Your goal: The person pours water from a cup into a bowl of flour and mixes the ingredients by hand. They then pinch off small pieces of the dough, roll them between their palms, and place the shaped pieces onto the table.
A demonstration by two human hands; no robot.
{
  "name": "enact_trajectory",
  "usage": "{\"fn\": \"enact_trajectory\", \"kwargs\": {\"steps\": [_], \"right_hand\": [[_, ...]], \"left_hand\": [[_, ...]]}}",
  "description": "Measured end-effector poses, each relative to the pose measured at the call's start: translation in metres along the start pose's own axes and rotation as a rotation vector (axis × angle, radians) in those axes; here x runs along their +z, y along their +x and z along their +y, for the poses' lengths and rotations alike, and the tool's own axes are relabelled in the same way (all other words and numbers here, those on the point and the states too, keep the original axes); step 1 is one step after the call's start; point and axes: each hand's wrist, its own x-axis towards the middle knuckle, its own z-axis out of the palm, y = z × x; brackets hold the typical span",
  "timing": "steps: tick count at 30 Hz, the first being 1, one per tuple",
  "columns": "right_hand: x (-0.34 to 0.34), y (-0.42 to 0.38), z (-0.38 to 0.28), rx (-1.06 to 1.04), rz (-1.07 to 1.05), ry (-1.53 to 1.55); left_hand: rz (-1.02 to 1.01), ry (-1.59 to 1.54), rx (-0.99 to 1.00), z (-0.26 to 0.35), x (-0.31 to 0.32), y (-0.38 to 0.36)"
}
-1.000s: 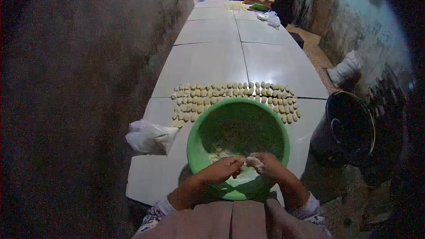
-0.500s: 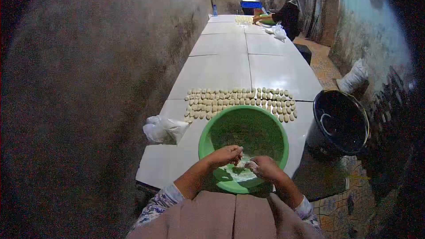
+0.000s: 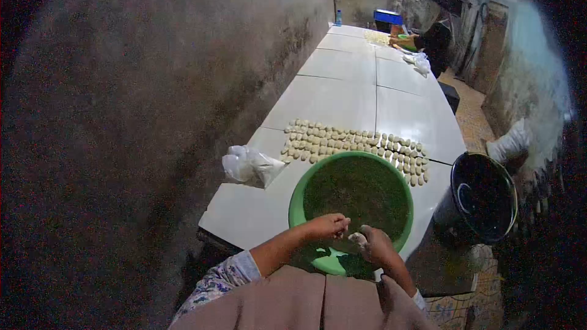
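Note:
A green plastic bowl sits at the near end of the white tiled table, with pale dough and flour at its near side. Both my hands hover over the bowl's near rim. My left hand is pinched shut, with a small pale bit of dough at its fingertips. A floury lump of dough is held in my right hand, a short gap away from the left. Rows of small shaped dough pieces lie on the table just beyond the bowl.
A white plastic bag lies left of the bowl. A black bucket stands on the floor to the right, with a white sack behind it. Another person works at the far end near a blue crate. A rough wall runs along the left.
My hands, joined on the dough a second ago, have drawn slightly apart. My head has turned, so the table, bowl and bucket now sit further right and tilted in view.

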Motion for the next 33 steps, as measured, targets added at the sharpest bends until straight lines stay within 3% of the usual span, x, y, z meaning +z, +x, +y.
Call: {"fn": "enact_trajectory", "kwargs": {"steps": [4,7,8,12,15,16,17,19,20,23,24,27,28,31,32,33], "right_hand": [[0.019,0.018,0.035,-0.008,-0.015,0.095],[0.015,0.019,0.030,0.039,-0.038,0.308],[0.014,0.020,0.028,0.112,-0.070,0.460],[0.024,0.028,0.026,0.055,0.004,0.513],[0.030,0.035,0.038,0.016,-0.140,0.699],[0.021,0.032,0.024,-0.064,-0.141,0.494],[0.024,0.035,0.026,-0.058,-0.140,0.477],[0.031,0.046,0.033,0.297,-0.174,0.466],[0.017,0.040,-0.010,0.101,-0.150,0.193],[0.021,0.052,0.004,0.085,-0.240,0.219],[0.030,0.055,0.028,0.029,-0.216,0.420],[0.042,0.062,0.058,0.160,-0.242,0.449],[0.022,0.050,-0.007,0.140,-0.212,0.570],[0.037,0.053,0.034,0.228,-0.225,0.607],[0.027,0.051,-0.001,0.245,-0.225,0.375],[0.030,0.044,-0.003,0.257,-0.216,0.388]], "left_hand": [[-0.015,0.171,-0.018,-0.003,-0.004,0.002],[0.012,0.089,-0.018,-0.008,-0.007,0.001],[0.029,0.094,0.012,-0.006,-0.007,0.000],[0.066,0.125,0.113,-0.002,-0.011,-0.009],[0.044,0.137,0.135,-0.005,-0.019,-0.007],[0.012,0.094,0.142,-0.006,-0.019,-0.009],[-0.021,0.058,0.152,-0.004,-0.021,-0.010],[-0.063,0.166,0.123,-0.002,-0.023,-0.012],[-0.077,0.165,0.131,-0.010,-0.022,-0.007],[-0.188,0.195,0.136,-0.009,-0.027,-0.005],[-0.218,0.140,0.161,-0.011,-0.031,-0.006],[-0.290,0.009,0.155,-0.018,-0.030,0.003],[-0.282,-0.079,0.199,-0.018,-0.032,0.003],[-0.365,-0.319,0.174,-0.010,-0.042,-0.002],[-0.325,-0.336,0.176,-0.012,-0.044,0.001],[-0.283,-0.348,0.177,-0.012,-0.048,0.002]]}}
